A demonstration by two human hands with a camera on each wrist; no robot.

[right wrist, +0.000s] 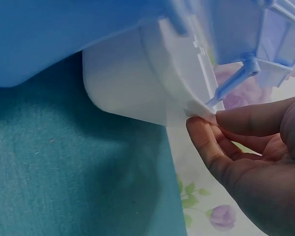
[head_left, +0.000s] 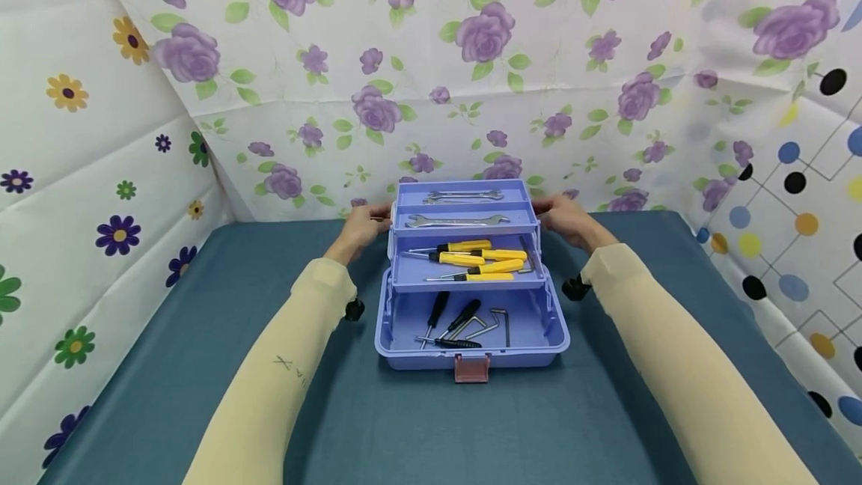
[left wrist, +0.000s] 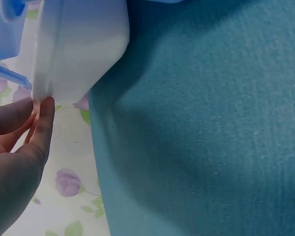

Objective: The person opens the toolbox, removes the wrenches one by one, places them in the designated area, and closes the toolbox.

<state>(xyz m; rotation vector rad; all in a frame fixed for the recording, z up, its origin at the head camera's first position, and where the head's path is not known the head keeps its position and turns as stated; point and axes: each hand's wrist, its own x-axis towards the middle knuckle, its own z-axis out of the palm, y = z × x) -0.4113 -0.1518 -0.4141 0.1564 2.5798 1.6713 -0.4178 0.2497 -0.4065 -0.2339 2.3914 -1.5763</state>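
A blue-purple toolbox [head_left: 471,359] stands on the table with its tiered trays fanned out. Its whitish lid [left wrist: 88,44] is swung back behind the trays, mostly hidden in the head view. At the lid's left edge, my left hand [head_left: 361,232] pinches the rim between thumb and fingers. My right hand [head_left: 569,221] pinches the opposite rim of the lid [right wrist: 128,78] in the same way. Wrenches [head_left: 458,221] lie in the upper tray compartments. Yellow-handled screwdrivers [head_left: 498,266] fill the tray below. Black-handled tools [head_left: 465,313] and hex keys [head_left: 506,326] lie in the bottom.
A reddish-brown latch [head_left: 471,370] hangs at the front of the box. Dark teal cloth [head_left: 431,432] covers the table. Flowered sheeting [head_left: 431,81] rises right behind the box, with patterned sheets at both sides. Blue hinge arms [right wrist: 236,81] link the trays to the lid.
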